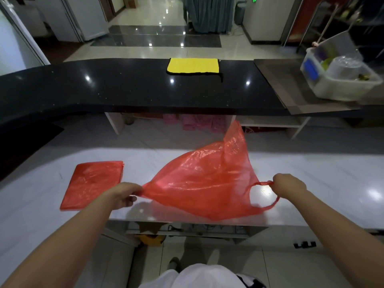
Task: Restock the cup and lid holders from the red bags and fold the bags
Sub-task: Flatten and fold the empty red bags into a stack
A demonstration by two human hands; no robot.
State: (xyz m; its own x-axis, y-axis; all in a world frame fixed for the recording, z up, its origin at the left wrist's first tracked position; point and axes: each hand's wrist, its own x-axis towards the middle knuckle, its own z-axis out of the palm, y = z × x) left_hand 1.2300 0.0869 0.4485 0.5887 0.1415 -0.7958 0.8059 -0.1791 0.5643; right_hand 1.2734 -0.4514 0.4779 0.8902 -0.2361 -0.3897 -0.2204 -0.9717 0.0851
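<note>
Looks late in the job: one folded red bag (92, 183) already lying flat on the white bench (311, 173), left hand (122, 195) pinching a corner & right hand (287, 185) gripping a handle of the 2nd red bag (207, 183), stretching it just over the bench, not yet folded.

Both bare forearms are reaching forward and slightly inward, held at about the same height. The left hand (122, 194) is pinching thin plastic between thumb and curled fingers. The right hand (288, 185) is curling knuckles-up, gripping a thin handle loop.
</note>
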